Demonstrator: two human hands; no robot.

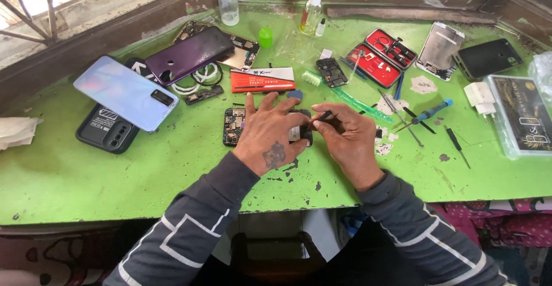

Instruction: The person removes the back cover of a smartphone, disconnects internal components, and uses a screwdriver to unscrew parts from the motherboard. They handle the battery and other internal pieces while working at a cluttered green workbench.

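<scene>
The head view shows the left hand (268, 136) spread flat on the opened phone (234, 126) at the table's (86, 182) middle, while the right hand (349, 135) pinches a thin black tool (323, 115) at its right end, so prying seems in progress and calls for steady, gentle force.
</scene>
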